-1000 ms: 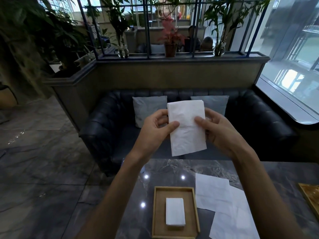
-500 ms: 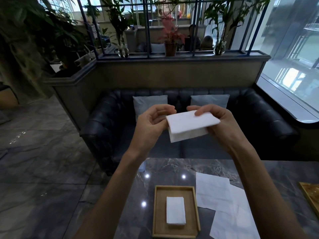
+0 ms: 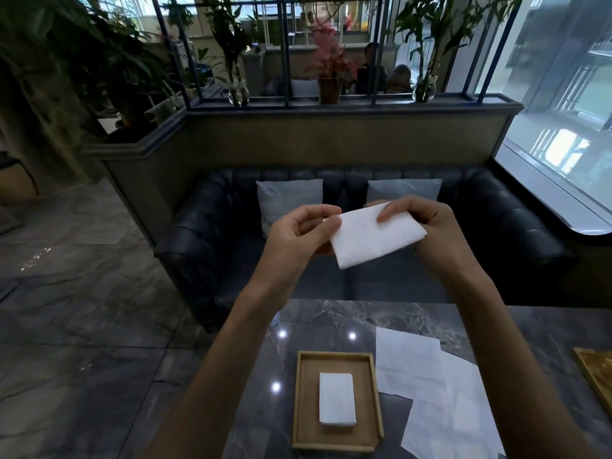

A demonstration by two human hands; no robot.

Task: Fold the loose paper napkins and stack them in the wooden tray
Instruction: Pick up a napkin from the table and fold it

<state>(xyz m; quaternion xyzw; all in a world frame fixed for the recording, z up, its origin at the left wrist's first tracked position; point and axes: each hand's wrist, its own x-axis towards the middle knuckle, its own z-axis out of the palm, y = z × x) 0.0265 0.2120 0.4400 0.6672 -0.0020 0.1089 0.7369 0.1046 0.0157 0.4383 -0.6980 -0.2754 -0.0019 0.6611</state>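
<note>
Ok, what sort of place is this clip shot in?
Probably a cafe or lounge seating area: a dark tufted sofa with grey cushions behind a marble-look table, potted plants along a divider ledge, and people seated beyond it.

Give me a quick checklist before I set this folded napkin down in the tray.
1. Napkin held by both hands, left and right: ok.
2. Fold finished and edges lined up: cannot tell.
3. Tray within reach on the table: ok.
4. Room in tray atop the folded stack: ok.
5. Path down to tray clear: ok.
6. Loose napkins lying clear of the tray: ok.
</note>
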